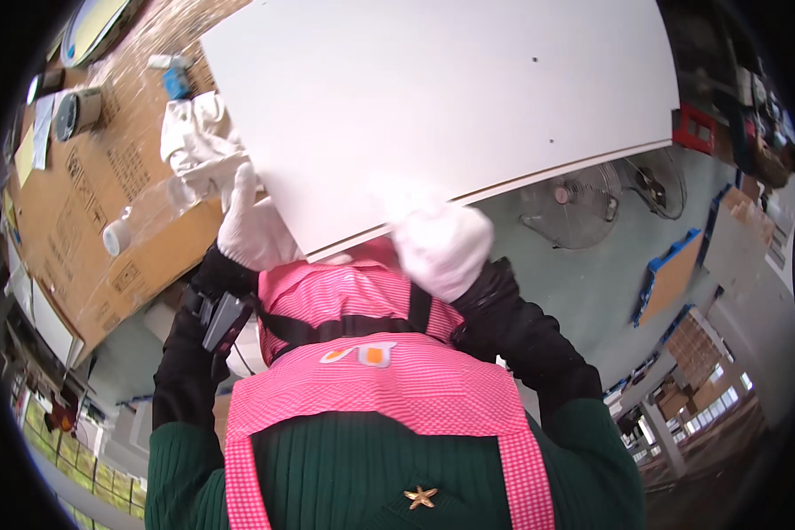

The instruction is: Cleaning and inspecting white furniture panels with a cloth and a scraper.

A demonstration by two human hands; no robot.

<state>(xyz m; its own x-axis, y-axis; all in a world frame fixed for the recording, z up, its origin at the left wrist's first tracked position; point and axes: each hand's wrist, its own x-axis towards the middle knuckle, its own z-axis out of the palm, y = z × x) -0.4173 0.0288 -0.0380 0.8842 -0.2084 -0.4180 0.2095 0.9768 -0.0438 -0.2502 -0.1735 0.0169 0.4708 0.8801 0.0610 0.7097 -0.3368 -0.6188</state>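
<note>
A large white panel with two small dark holes lies in front of me, its near edge slanting up to the right. At its near left corner is my left hand in a white glove, the thumb up along the side and the fingers curled beneath the panel. My right hand, also gloved in white, is closed against the near edge of the panel. Its fingertips are blurred and washed out, so I cannot make out what is in them.
Left of the panel, a cardboard surface under clear film bears a crumpled white cloth, a clear plastic bottle, a dark cup and a blue item. Fans stand beyond the right edge; a blue-edged board is farther right.
</note>
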